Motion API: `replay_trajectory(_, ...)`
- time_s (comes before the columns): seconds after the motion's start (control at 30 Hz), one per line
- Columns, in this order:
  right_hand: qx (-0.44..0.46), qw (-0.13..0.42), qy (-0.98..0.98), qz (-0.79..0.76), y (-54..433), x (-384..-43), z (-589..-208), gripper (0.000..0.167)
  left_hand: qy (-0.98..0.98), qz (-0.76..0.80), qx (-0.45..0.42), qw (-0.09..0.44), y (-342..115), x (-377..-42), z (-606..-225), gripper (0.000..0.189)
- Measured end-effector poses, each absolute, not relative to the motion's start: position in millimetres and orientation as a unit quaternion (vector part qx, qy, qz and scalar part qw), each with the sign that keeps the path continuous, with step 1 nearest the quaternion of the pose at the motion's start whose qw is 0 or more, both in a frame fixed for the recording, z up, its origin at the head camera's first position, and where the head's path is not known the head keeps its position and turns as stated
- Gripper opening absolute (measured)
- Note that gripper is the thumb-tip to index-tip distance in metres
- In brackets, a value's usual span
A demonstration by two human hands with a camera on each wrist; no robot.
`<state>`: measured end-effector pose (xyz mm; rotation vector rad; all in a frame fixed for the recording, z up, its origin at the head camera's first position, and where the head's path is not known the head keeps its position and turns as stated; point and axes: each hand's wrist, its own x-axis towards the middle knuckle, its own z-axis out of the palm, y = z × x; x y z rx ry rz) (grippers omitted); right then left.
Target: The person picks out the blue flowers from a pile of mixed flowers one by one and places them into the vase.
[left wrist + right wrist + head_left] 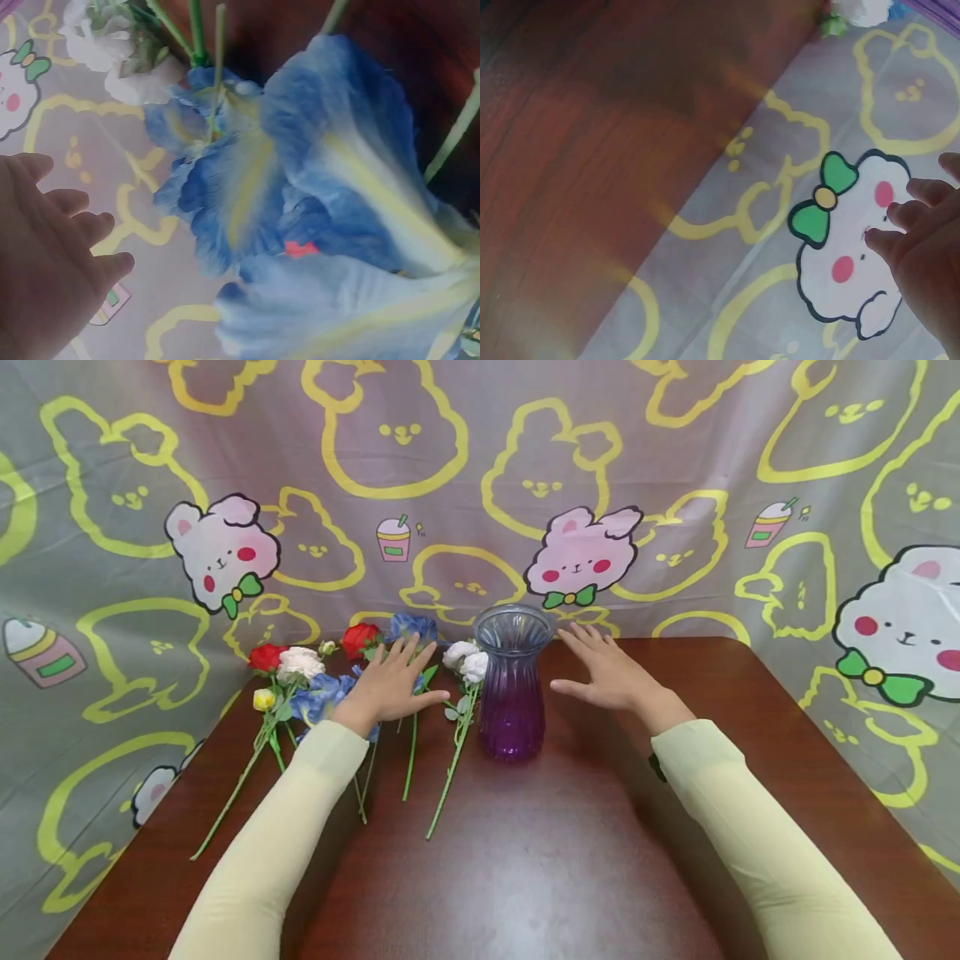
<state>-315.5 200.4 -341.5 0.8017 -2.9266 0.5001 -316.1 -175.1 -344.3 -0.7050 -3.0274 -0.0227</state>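
Note:
A glass vase (512, 714), purple below and clear bluish at its flared rim, stands upright on the table. My right hand (606, 675) is just right of it, fingers spread and straight, holding nothing. Over the artificial flowers to the left, my left hand (388, 687) reaches with its fingers extended and also holds nothing. Blue flowers (321, 695) lie partly hidden under that hand, and large blue petals (352, 157) fill the left wrist view. White flowers (474, 668) on green stems lie between the left hand and the vase.
More artificial flowers lie at the table's left: red (266, 657), pale pink-white (301, 665) and a small yellow bud (264, 699), their stems pointing toward me. A cartoon-printed curtain (465, 518) hangs behind and beside the brown table (510, 868).

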Motion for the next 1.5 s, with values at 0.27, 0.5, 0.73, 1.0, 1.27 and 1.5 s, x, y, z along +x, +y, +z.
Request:
replay_trajectory(0.27, 0.272, 0.051, -0.938, 0.208, 199, -306, -335, 0.091, -0.968, 0.005, -0.245, 0.043, -177, -304, -336, 0.095)
replay_trajectory(0.5, 0.275, 0.076, -0.92, 0.269, 194, -294, -332, 0.085, -0.965, -0.024, -0.255, 0.064, -185, -288, -330, 0.091)
replay_trajectory(0.73, 0.305, 0.108, -0.889, 0.324, 183, -287, -332, 0.08, -0.961, -0.068, -0.252, 0.092, -196, -273, -326, 0.088)
replay_trajectory(1.0, 0.319, 0.115, -0.851, 0.4, 168, -283, -338, 0.077, -0.962, -0.134, -0.212, 0.103, -210, -257, -324, 0.082)
replay_trajectory(1.27, 0.305, 0.094, -0.825, 0.467, 155, -283, -346, 0.074, -0.963, -0.184, -0.176, 0.085, -207, -254, -335, 0.07)
replay_trajectory(1.5, 0.282, 0.063, -0.806, 0.516, 144, -283, -350, 0.074, -0.965, -0.207, -0.15, 0.054, -200, -261, -348, 0.067)
